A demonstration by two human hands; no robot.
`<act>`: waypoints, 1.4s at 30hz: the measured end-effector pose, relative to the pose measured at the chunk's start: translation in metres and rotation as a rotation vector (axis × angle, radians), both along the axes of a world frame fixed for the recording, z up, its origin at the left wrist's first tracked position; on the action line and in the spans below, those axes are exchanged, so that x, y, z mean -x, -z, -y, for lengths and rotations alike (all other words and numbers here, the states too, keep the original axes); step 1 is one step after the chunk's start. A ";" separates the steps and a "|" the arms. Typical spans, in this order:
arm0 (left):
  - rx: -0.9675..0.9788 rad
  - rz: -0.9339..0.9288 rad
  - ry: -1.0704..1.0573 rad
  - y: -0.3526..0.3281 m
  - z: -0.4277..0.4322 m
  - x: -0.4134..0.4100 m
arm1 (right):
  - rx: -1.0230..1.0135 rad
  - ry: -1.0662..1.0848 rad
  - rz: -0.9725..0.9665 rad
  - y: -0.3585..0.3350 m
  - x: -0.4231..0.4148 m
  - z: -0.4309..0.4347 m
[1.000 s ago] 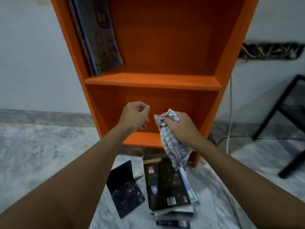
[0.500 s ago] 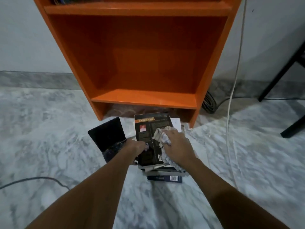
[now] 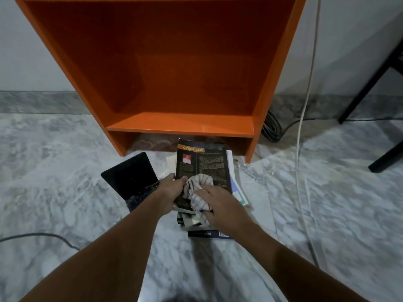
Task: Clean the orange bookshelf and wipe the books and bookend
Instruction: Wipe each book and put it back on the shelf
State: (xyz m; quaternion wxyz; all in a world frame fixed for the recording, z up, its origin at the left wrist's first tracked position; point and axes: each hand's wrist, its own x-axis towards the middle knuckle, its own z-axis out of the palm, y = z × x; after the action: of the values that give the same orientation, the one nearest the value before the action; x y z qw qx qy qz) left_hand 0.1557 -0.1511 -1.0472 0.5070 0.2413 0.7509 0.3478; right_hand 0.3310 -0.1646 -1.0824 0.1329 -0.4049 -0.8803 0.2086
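Marble floor point(image 3: 65, 171), cloth point(image 3: 197, 180) now on book point(image 3: 209, 162)

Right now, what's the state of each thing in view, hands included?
Left hand, grips the Cyber Law book by its left edge.
Right hand, holds the cloth bunched on that cover.
Cyber Law book, closed, back cover up, atop the stack.
Stack, lying flat on the floor.
Bookend, resting on the floor left of the stack.
Orange bookshelf, upright, lower shelf bare.
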 end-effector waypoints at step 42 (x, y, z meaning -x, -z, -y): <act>-0.046 0.026 0.331 0.009 0.017 0.040 | -0.090 -0.158 -0.049 -0.007 0.067 -0.092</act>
State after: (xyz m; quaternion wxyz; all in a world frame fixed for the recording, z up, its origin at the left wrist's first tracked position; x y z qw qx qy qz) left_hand 0.1153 -0.1677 -1.0564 0.5615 0.3686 0.6860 0.2798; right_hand 0.2645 -0.0726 -1.0751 0.1558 -0.3227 -0.9144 0.1883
